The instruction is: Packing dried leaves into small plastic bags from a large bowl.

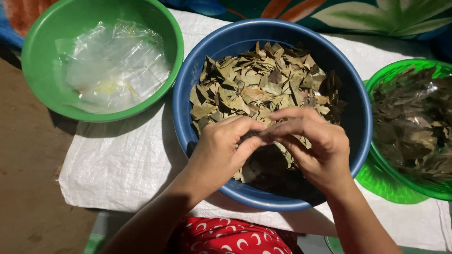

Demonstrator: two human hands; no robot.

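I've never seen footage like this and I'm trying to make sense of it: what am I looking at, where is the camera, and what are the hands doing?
There is no machine here, only a person's two bare hands. The single picture comes from a camera worn on the person's head, looking down, so the arms reach in from the bottom edge.

On a white woven sheet stand three bowls. The blue bowl in the middle is full of dried leaves. The green bowl on the left holds clear plastic bags. A second green bowl at the right edge holds more dried leaves, seemingly under clear plastic.

The left hand and the right hand meet above the blue bowl, fingertips pinched together on a few dried leaves held between them. How many leaves they hold is hard to tell.
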